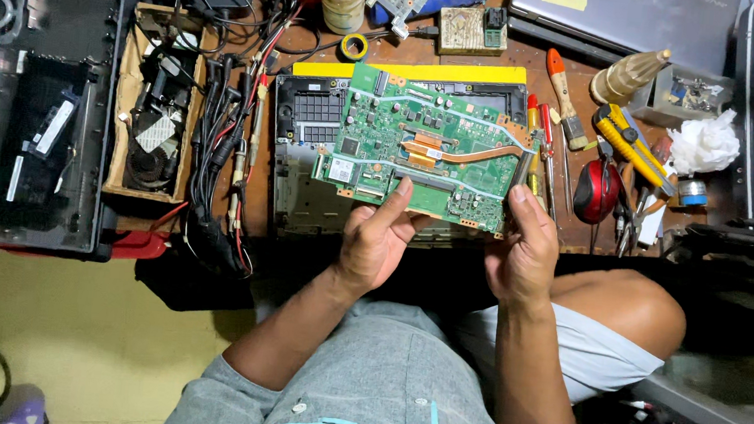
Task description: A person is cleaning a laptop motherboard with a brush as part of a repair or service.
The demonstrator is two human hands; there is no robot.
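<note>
From the head camera we look down on a cluttered wooden workbench [491, 54] and see both hands holding a green circuit board [428, 148] above it. The left hand [373, 239] grips the board's near edge towards its left, fingers curled narrow under it and the thumb lying on top. The right hand [523, 252] holds the near right corner, thumb pressed on the board's right end and the other fingers tucked beneath. A copper heat pipe [455, 151] runs across the board's face. The board is held tilted, lifted over an opened laptop base [305, 156] that lies on the bench just behind and below it, with a yellow strip [462, 72] along its far edge.

To the right of the board we see a red-handled screwdriver [546, 154], a brush with an orange handle [562, 87], a yellow utility knife [624, 143] and a red mouse [595, 190], all near but apart from the right hand. A white crumpled tissue [703, 141] lies farther right. To the left we see a bundle of dark cables [223, 149] and a cardboard tray [154, 115] of parts, well apart from the left hand. A roll of yellow tape [353, 47] sits behind the laptop base
</note>
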